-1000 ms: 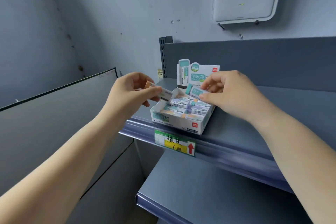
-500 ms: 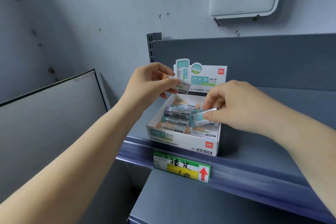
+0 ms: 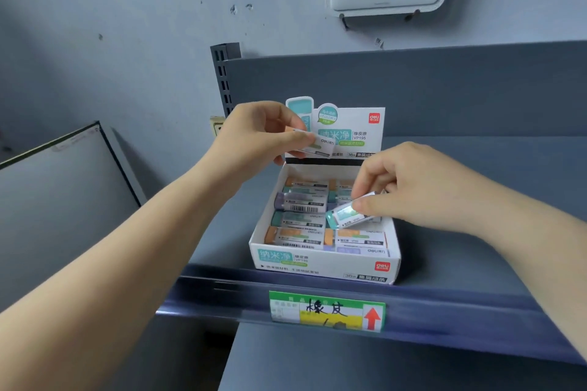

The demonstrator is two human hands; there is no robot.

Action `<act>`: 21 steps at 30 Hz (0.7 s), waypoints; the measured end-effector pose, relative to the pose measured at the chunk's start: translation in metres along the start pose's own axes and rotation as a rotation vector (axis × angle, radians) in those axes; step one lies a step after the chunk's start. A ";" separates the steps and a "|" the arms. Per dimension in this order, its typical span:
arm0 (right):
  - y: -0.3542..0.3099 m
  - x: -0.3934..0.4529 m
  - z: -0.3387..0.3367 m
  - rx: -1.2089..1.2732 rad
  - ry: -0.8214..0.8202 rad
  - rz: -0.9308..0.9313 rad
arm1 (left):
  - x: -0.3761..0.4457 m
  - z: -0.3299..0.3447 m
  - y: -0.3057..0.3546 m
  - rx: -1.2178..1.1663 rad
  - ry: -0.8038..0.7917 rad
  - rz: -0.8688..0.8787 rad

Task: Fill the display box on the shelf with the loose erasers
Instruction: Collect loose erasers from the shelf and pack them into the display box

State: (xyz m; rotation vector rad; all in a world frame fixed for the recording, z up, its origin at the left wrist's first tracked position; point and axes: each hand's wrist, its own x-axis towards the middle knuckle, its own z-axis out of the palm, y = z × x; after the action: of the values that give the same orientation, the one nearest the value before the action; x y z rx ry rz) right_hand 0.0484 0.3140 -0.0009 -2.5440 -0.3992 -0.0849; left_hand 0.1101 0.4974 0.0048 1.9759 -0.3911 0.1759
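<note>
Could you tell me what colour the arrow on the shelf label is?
Red arrow, head view.

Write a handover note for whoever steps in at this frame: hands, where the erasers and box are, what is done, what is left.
Left hand: pinches an orange-tipped eraser, raised above the back of the display box.
Right hand: pinches a teal-tipped eraser, low over the box's right half, tilted, not yet laid flat.
Box: on the shelf at its front edge, header flap up, already holding rows of erasers.
Done: most of the box looks filled.
Left: seat both held erasers; further loose erasers are not in view.
</note>
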 end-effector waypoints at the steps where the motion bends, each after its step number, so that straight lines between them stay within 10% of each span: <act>1: 0.000 0.000 0.000 0.000 0.001 0.008 | 0.002 -0.001 -0.002 0.019 -0.006 0.007; 21: -0.005 0.002 0.007 -0.179 0.005 0.100 | 0.005 0.001 -0.023 0.592 -0.127 0.276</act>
State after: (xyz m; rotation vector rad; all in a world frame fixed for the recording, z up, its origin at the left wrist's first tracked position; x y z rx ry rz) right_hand 0.0485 0.3223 -0.0042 -2.7350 -0.2716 -0.0934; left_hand 0.1225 0.5046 -0.0138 2.5144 -0.7628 0.3764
